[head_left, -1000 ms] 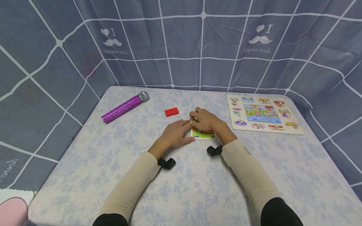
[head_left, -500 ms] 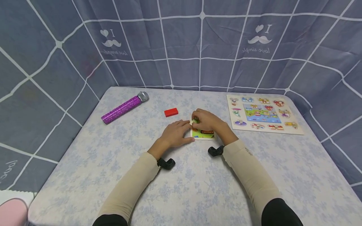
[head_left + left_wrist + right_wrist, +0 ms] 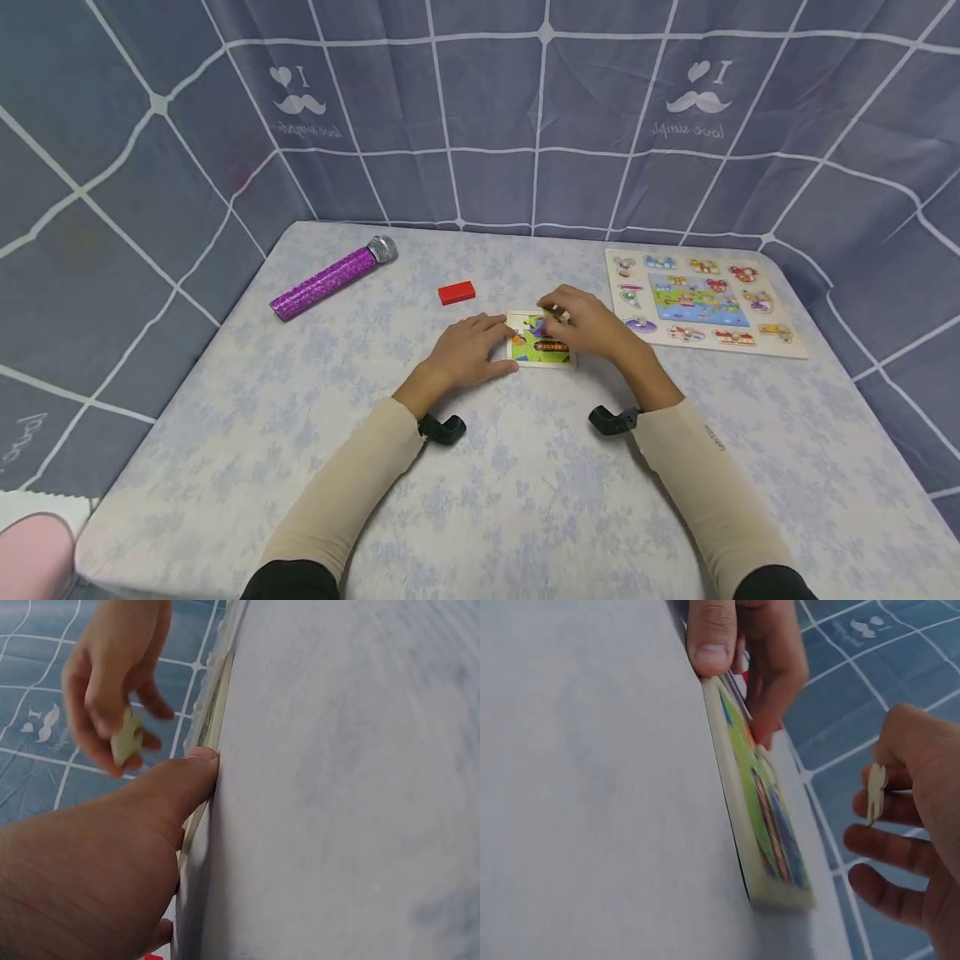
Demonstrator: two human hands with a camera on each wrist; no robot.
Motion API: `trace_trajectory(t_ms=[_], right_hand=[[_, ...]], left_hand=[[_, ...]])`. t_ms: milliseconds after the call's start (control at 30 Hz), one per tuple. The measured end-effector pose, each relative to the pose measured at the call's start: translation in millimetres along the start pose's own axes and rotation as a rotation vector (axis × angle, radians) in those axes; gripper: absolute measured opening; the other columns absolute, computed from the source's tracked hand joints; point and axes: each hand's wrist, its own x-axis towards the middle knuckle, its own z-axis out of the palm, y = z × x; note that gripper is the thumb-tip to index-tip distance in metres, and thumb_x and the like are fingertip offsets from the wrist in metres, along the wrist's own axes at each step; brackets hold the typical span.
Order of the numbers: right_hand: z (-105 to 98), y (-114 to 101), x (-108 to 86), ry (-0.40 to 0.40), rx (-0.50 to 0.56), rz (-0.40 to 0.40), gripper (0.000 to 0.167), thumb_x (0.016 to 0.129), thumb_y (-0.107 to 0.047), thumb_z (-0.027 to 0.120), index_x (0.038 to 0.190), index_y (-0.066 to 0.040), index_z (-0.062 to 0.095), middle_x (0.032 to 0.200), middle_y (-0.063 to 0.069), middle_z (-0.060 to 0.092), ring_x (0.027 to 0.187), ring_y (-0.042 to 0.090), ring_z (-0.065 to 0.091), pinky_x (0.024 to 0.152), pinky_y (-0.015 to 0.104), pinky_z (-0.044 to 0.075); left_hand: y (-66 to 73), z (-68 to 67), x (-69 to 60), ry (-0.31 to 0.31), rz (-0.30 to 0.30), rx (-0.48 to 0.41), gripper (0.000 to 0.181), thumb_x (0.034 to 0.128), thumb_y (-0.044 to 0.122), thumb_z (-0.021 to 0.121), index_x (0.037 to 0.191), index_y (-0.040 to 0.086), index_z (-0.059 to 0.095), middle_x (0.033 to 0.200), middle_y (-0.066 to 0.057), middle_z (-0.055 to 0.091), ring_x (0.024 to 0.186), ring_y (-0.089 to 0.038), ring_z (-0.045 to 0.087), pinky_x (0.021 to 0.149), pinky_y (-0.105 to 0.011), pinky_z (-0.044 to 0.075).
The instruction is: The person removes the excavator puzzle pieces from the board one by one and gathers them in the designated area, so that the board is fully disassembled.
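Observation:
A small square jigsaw puzzle board with a bright green picture lies on the table, its pale rim showing. My left hand holds it at its left side; in the right wrist view the thumb sits at one corner and a fingertip touches the board's face. Just above the board's right part, my right hand pinches a small puzzle piece between thumb and fingers, its pale edge with a notched outline visible. In the left wrist view that puzzle piece is held apart from the board.
A red block lies behind the left hand. At the back left rests a glittery purple microphone. A larger picture puzzle board stands flat at the right. Grey-blue grid curtains enclose the table. Something pink shows at lower left.
My right hand has moved right and up from the board's upper left with the piece, uncovering more of the picture. The left hand stays at the board's left side.

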Motion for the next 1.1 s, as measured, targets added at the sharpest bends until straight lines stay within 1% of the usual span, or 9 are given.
trace_trajectory(t_ms=[100, 233, 300, 433, 567, 733, 833, 967, 1100], right_hand=[[-11.6, 3.2, -27.0, -0.028, -0.016, 0.060, 0.035, 0.096, -0.013, 0.063, 0.127, 0.002, 0.064, 0.116, 0.013, 0.066, 0.102, 0.029, 0.064, 0.086, 0.047, 0.052], [-27.2, 14.0, -62.2, -0.072, -0.055, 0.144, 0.036, 0.094, -0.010, 0.069, 0.126, 0.004, 0.063, 0.116, 0.017, 0.067, 0.101, 0.032, 0.065, 0.087, 0.050, 0.052], [-29.9, 18.6, -75.3, -0.085, -0.073, 0.161, 0.034, 0.093, -0.010, 0.071, 0.123, 0.004, 0.064, 0.114, 0.017, 0.067, 0.100, 0.032, 0.065, 0.087, 0.050, 0.052], [-28.4, 22.8, -95.1, -0.100, -0.096, 0.169, 0.029, 0.092, -0.010, 0.072, 0.117, 0.003, 0.067, 0.110, 0.014, 0.067, 0.097, 0.028, 0.064, 0.086, 0.050, 0.051], [-20.8, 24.7, -104.2, -0.059, -0.118, 0.158, 0.029, 0.092, -0.011, 0.072, 0.118, 0.001, 0.068, 0.109, 0.012, 0.066, 0.093, 0.024, 0.059, 0.084, 0.047, 0.050], [-14.2, 26.6, -105.4, -0.004, -0.142, 0.112, 0.027, 0.092, -0.011, 0.074, 0.115, 0.002, 0.069, 0.109, 0.013, 0.062, 0.088, 0.024, 0.055, 0.080, 0.046, 0.047], [-14.9, 28.6, -107.5, -0.007, -0.134, 0.093, 0.029, 0.092, -0.012, 0.075, 0.116, 0.002, 0.069, 0.112, 0.015, 0.059, 0.096, 0.029, 0.056, 0.085, 0.050, 0.047], [-21.0, 30.1, -111.4, -0.045, -0.109, 0.140, 0.037, 0.091, -0.017, 0.077, 0.121, 0.001, 0.067, 0.118, 0.018, 0.055, 0.108, 0.036, 0.053, 0.094, 0.055, 0.043], [-27.4, 32.1, -115.5, -0.062, -0.089, 0.169, 0.035, 0.091, -0.015, 0.077, 0.119, 0.002, 0.067, 0.117, 0.019, 0.055, 0.106, 0.035, 0.054, 0.092, 0.055, 0.044]], left_hand=[[-1.1, 0.2, -2.3, -0.003, -0.006, -0.004, 0.060, 0.0959, 0.057, 0.062, 0.145, 0.023, 0.053, 0.159, -0.005, 0.038, 0.145, -0.032, 0.033, 0.113, -0.052, 0.032], [1.5, -0.3, -0.7, -0.017, -0.024, 0.000, 0.061, 0.0955, 0.057, 0.062, 0.145, 0.024, 0.053, 0.160, -0.004, 0.037, 0.146, -0.031, 0.033, 0.113, -0.053, 0.032], [2.0, 0.4, -1.0, -0.021, -0.032, 0.002, 0.060, 0.0955, 0.057, 0.063, 0.145, 0.024, 0.053, 0.160, -0.004, 0.036, 0.146, -0.031, 0.032, 0.113, -0.053, 0.032], [2.3, 1.8, -1.0, -0.017, -0.022, -0.017, 0.059, 0.0954, 0.055, 0.064, 0.144, 0.024, 0.054, 0.160, -0.005, 0.037, 0.146, -0.032, 0.033, 0.113, -0.053, 0.032], [2.0, 1.7, 0.7, -0.013, -0.020, -0.026, 0.058, 0.0952, 0.055, 0.064, 0.144, 0.025, 0.055, 0.160, -0.004, 0.037, 0.146, -0.032, 0.031, 0.113, -0.053, 0.031], [0.1, 1.9, 1.7, -0.007, -0.019, -0.035, 0.057, 0.0952, 0.054, 0.064, 0.144, 0.025, 0.055, 0.160, -0.005, 0.036, 0.147, -0.033, 0.031, 0.114, -0.054, 0.030], [-0.1, 2.3, 1.5, -0.008, -0.018, -0.040, 0.057, 0.0953, 0.054, 0.064, 0.144, 0.025, 0.055, 0.161, -0.005, 0.036, 0.147, -0.033, 0.030, 0.114, -0.055, 0.029], [0.8, 1.7, 1.1, -0.015, -0.021, -0.041, 0.057, 0.0958, 0.054, 0.063, 0.145, 0.026, 0.054, 0.161, -0.004, 0.034, 0.147, -0.032, 0.030, 0.114, -0.055, 0.028], [1.1, 1.3, 0.8, -0.020, -0.025, -0.039, 0.058, 0.0958, 0.055, 0.063, 0.145, 0.026, 0.054, 0.162, -0.004, 0.034, 0.147, -0.031, 0.030, 0.114, -0.055, 0.028]])
